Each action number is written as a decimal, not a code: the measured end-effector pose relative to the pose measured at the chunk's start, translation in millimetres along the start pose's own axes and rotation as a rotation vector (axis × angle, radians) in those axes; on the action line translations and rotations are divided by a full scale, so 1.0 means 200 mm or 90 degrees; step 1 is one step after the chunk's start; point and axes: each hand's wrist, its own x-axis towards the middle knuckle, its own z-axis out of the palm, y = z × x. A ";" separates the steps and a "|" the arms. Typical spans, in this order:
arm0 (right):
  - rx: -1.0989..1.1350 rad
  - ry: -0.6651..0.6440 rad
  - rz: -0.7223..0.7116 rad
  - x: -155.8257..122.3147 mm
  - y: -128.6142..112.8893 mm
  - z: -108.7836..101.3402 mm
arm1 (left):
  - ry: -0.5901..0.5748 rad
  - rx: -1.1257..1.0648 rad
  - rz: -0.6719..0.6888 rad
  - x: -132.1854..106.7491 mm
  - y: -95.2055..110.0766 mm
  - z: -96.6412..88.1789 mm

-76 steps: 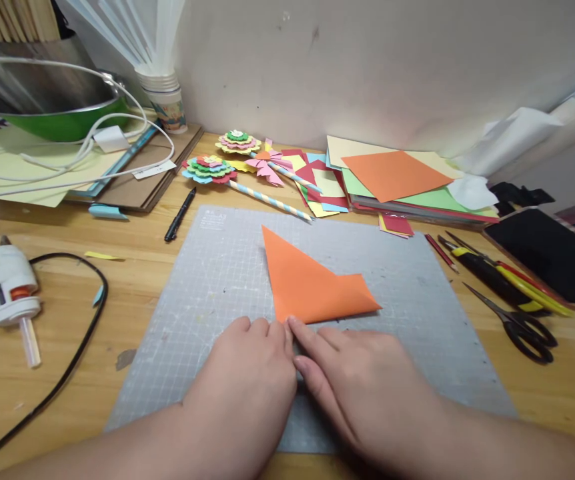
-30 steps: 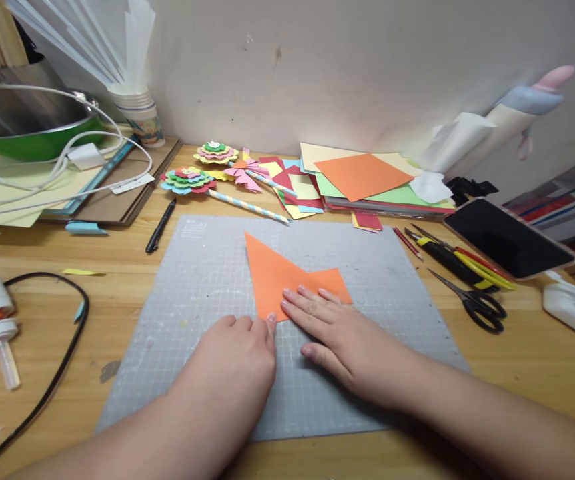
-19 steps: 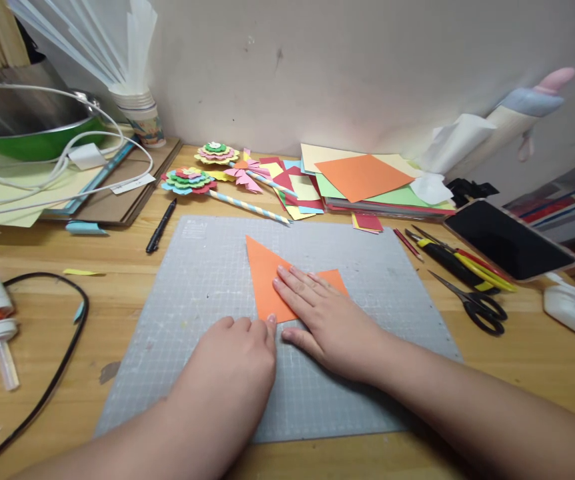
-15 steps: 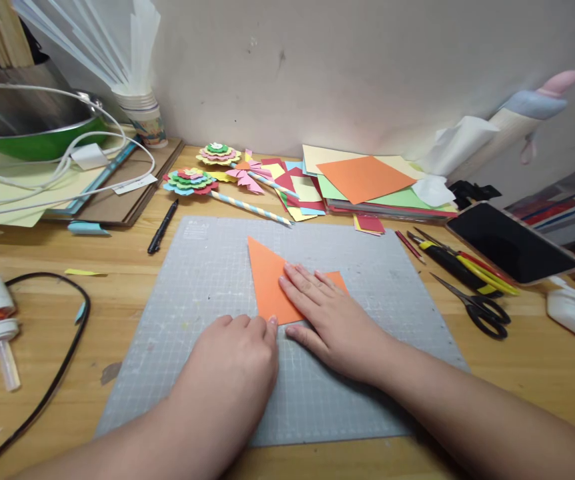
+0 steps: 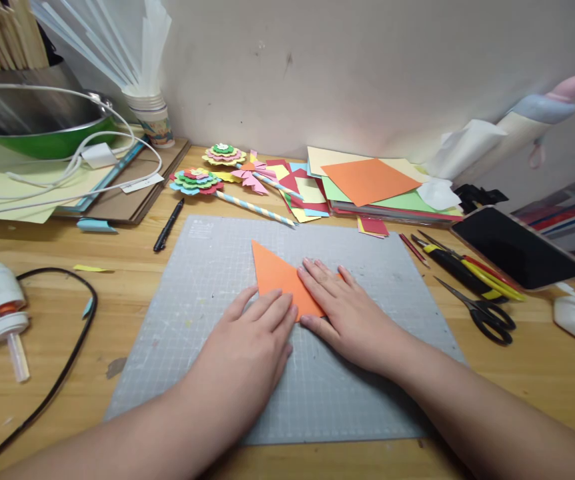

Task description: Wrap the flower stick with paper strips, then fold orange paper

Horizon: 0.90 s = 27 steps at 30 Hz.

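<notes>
A folded sheet of orange paper (image 5: 276, 272) lies on the grey cutting mat (image 5: 177, 333), one sharp corner pointing to the back left. My left hand (image 5: 253, 333) rests on its lower left part with the fingers stretched out. Flat across the paper's right side lies my right hand (image 5: 340, 308), fingers spread, with the thumb by the near edge. Part of the paper is hidden under both hands.
Scissors (image 5: 487, 317), pliers (image 5: 457, 267) and a phone (image 5: 520, 247) lie to the right. Paper flowers (image 5: 196, 182) and stacked coloured paper (image 5: 370, 180) sit behind the mat. At left are a black pen (image 5: 169, 225) and a glue gun (image 5: 0, 300) with its cord.
My left hand has gone from curled fingers at the near edge to stretched fingers on the paper. My right hand still lies flat on it, slightly farther right. The view has shifted a little.
</notes>
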 end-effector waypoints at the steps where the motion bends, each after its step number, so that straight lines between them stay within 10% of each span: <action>1: -0.001 -0.007 0.003 -0.01 0.00 -0.01 | 0.002 0.005 0.000 0.00 0.00 0.01; 9: 0.088 -0.198 0.026 -0.20 -0.14 -0.11 | 0.043 0.074 0.031 -0.03 -0.01 0.06; 27: -0.002 -0.043 -0.153 0.24 -0.04 -0.16 | 0.019 0.096 0.092 -0.05 0.00 0.07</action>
